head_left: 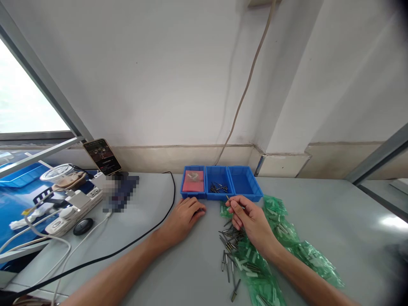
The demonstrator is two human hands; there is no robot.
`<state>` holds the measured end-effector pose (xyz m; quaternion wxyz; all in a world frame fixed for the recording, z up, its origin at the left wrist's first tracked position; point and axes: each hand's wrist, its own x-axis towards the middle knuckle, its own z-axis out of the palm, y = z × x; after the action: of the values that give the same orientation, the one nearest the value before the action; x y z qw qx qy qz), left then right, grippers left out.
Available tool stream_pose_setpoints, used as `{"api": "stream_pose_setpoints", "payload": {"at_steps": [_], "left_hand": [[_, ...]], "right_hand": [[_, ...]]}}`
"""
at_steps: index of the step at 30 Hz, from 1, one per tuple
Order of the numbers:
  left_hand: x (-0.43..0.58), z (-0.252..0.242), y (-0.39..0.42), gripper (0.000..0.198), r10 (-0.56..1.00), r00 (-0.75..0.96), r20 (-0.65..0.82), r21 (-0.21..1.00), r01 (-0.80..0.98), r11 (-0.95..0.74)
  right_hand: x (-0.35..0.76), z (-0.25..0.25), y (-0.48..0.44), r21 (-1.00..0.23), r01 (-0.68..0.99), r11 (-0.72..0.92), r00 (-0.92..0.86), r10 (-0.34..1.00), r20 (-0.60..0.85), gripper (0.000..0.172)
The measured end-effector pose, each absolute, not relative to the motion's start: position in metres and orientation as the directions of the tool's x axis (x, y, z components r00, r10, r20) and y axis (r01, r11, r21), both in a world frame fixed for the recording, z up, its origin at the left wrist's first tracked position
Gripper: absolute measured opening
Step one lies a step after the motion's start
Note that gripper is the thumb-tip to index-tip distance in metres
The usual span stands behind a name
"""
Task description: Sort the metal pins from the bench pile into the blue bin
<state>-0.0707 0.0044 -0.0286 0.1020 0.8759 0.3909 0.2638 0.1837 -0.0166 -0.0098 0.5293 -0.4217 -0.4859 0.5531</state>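
Note:
My right hand (251, 221) pinches a thin metal pin (227, 198) between thumb and fingertips, just in front of the blue bins. Only the pin's tip shows. Below that hand lies a loose pile of metal pins (228, 244), partly hidden by it. My left hand (183, 219) rests on the table, fingers loosely bent, thumb apart, holding nothing. It lies in front of the left blue bin (182, 187), which contains a pink packet (193, 185). Several dark pins (219, 188) lie in the middle blue bin (212, 172). The right blue bin (244, 180) shows a bare floor.
Green plastic bags (259, 272) with pins inside spread under and beyond my right forearm. A black cable (137, 241) crosses the table on the left. Further left are a phone (102, 156), a power strip (76, 212) and a black round object (83, 226). A wall (178, 85) stands behind.

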Motion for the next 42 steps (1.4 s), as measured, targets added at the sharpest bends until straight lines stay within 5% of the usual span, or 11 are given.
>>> {"api": "stream_pose_setpoints", "payload": {"at_steps": [18,42], "left_hand": [[-0.07,-0.029,0.004,0.02,0.737,0.553,0.389,0.377,0.634,-0.675],[-0.067,-0.027,0.0,0.019,0.723,0.579,0.376,0.343,0.638,-0.689]], "right_hand": [[0.191,-0.011,-0.015,-0.993,0.031,0.111,-0.022,0.994,0.11,0.041],[0.193,-0.014,-0.011,-0.992,0.044,0.118,-0.031,0.993,0.117,0.032]]}}
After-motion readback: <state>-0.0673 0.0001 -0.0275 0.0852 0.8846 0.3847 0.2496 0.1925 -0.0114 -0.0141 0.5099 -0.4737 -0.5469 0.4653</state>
